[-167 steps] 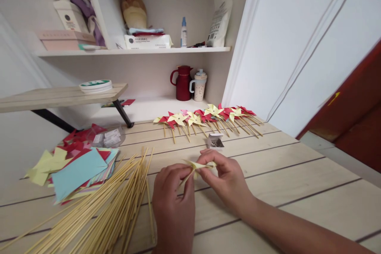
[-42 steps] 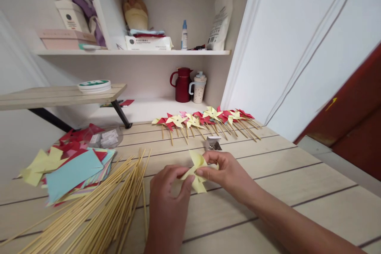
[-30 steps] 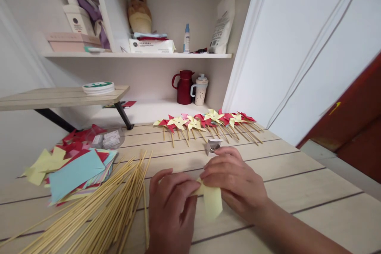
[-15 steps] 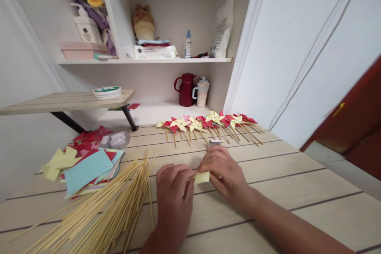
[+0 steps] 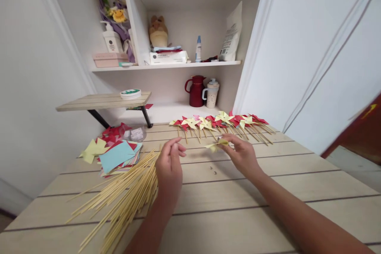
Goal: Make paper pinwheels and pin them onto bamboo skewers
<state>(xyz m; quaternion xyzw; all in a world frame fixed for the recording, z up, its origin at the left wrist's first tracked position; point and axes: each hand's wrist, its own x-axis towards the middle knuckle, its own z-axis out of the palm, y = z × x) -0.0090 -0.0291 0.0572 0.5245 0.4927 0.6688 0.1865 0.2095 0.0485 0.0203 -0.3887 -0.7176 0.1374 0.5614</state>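
Note:
My right hand (image 5: 242,154) pinches a piece of folded yellow paper (image 5: 213,147), shaped like a pinwheel head, raised over the middle of the table. A small grey item behind the fingers is mostly hidden. To the left, my left hand (image 5: 171,162) is loosely curled with its fingers a little apart, and nothing shows in it. Two tiny shiny metal pieces (image 5: 212,170) lie on the wood between the hands. Beside my left hand spreads a pile of thin wooden sticks (image 5: 127,194). Finished red and yellow pinwheels (image 5: 205,123) on sticks lie in a row behind.
Coloured paper sheets (image 5: 117,156), yellow and red cut paper and a clear container (image 5: 135,133) sit at the left rear. A small raised shelf (image 5: 104,101) stands over that corner. A red jug (image 5: 196,91) and a lidded cup (image 5: 212,94) stand at the back.
My hands have come apart; the right one has carried the yellow paper away and upward, while the left has released it. Two metal pieces now show on the table. The view has shifted.

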